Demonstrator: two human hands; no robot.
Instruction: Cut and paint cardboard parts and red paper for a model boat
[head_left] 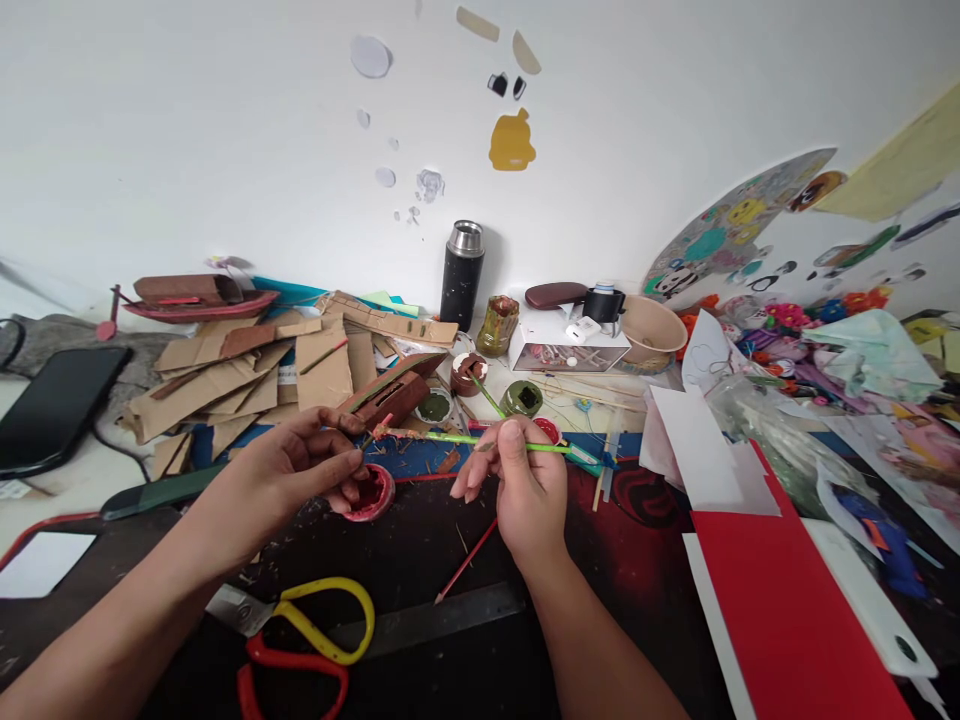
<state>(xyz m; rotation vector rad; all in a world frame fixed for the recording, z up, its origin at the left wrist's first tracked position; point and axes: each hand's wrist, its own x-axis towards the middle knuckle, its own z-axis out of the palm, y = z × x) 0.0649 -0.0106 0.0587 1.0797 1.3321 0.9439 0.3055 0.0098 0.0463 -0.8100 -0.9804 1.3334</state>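
Soft light, faint shadow beside the flask [462,285]

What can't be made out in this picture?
Head view, small piece in the left hand: full shape hidden by that hand.
Head view, scissors: blade ends behind the left forearm; bottom edge cuts off the red handle.
Head view, green brush: individual bristles too small to tell apart.

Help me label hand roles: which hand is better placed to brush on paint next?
Probably the right hand: it holds the green-handled brush, whose reddish tip points toward the left hand. The left is nearer the red paint pot, but it seems to pinch a small thin piece.
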